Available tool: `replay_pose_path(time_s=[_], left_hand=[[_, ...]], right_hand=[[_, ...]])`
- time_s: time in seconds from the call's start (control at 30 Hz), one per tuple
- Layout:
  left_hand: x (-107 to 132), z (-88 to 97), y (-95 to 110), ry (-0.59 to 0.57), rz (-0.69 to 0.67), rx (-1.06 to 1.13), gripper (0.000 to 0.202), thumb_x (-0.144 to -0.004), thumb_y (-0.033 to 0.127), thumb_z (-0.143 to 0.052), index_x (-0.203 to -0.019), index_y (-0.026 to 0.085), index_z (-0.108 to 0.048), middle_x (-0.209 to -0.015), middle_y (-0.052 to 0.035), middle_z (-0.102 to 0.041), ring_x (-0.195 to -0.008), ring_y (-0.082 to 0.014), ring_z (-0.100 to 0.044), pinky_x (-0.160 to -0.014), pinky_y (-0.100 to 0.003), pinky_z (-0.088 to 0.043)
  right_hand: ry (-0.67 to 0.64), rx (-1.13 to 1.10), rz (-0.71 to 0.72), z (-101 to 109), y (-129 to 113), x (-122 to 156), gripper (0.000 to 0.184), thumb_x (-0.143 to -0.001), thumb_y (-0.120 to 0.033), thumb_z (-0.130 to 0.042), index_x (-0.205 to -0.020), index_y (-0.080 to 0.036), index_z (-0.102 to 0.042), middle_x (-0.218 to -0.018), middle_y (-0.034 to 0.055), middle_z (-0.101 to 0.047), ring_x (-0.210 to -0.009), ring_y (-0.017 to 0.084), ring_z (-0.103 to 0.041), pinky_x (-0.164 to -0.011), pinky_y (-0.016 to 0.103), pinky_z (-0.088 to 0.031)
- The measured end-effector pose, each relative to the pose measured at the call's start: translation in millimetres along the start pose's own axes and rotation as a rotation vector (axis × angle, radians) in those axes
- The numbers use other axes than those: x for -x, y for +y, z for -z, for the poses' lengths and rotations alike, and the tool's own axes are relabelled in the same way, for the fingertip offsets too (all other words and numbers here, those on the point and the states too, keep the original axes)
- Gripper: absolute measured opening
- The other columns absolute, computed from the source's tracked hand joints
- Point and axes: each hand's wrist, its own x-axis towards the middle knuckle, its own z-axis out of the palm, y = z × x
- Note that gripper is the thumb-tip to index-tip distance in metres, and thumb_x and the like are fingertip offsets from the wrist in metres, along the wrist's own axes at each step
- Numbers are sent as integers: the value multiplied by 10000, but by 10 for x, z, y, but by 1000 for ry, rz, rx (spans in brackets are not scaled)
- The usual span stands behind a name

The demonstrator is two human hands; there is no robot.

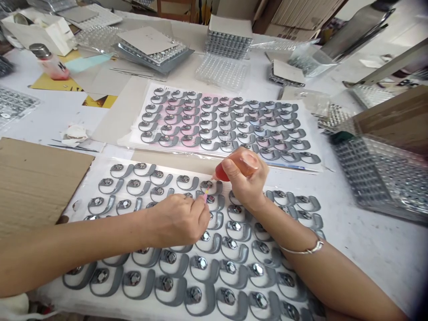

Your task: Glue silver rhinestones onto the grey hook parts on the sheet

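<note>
On the table (361,254): near rings (230,243) in rows, lower centre; far rings (223,123) behind; cardboard sheet (36,187), left; trays (377,174), right; bottle (50,64), upper left.

White worktable (361,254), brown wooden furniture (176,17) beyond its far edge, stacked cardboard (294,18), bright light

- White table (361,249), running across the whole frame
- Lower centre: white board (103,167) bearing rows of grey open rings (210,298)
- Centre: a second ring-filled board (304,117), farther back
- Left edge: brown cardboard sheet (40,178)
- Left, above the cardboard: crumpled white paper (74,133)
- Right edge: plastic-wrapped packs (361,165)
</note>
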Motion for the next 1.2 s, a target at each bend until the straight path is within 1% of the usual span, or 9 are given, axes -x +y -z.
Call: replay_pose_path(time_s=[0.13,0.27,0.4,0.63,0.83,1.03,1.2], left_hand=[[1,-1,-5,4,0,3,123,-838,20,-515,-857,28,-636,-730,-141,-701,-485,-166,-612,-398,-262,-513],[3,-10,-16,18,11,13,126,-837,6,-508,-837,32,-631,-711,-125,-693,-494,-152,-615,-416,-244,-520],[4,-16,-33,32,13,19,148,-841,4,-488,-828,46,-629,-734,-132,-702,-502,-152,-621,-415,-240,-520],[7,-19,-32,45,6,17,143,-826,3,-499,-836,35,-639,-788,-172,-718,-507,-170,-631,-402,-254,-521],[7,-14,-26,26,-6,4,145,-831,0,-504,-844,28,-645,-795,-171,-718,-549,-167,-653,-437,-240,-542],[3,-3,-24,-4,-16,-20,152,-846,7,-491,-849,35,-639,-805,-155,-714,-552,-147,-643,-452,-223,-540],[6,4,-25,-11,-14,-18,154,-838,7,-496,-858,29,-647,-823,-166,-718,-555,-150,-642,-452,-227,-539]], right_hand=[[-2,22,21,8,6,-2,260,-878,-332,-612,-662,-203,-545,-615,-10,-562,-576,131,-526,-589,304,-420],[6,40,79,8,0,-15,276,-874,-291,-616,-623,-204,-539,-600,-15,-555,-556,123,-498,-571,299,-404],[5,35,125,8,-7,-21,283,-867,-255,-615,-603,-202,-527,-593,-15,-550,-553,121,-488,-562,297,-402],[74,-27,107,24,23,3,219,-851,-272,-626,-664,-199,-538,-624,-9,-546,-569,125,-491,-564,312,-412],[51,-11,87,18,36,14,229,-855,-295,-616,-662,-202,-537,-631,-7,-541,-580,130,-494,-578,320,-414],[29,-30,108,8,14,-2,254,-859,-271,-618,-629,-208,-530,-593,-8,-542,-559,135,-491,-558,315,-402],[22,31,61,5,26,7,265,-863,-332,-618,-647,-206,-530,-607,-2,-522,-547,133,-480,-543,314,-389]])
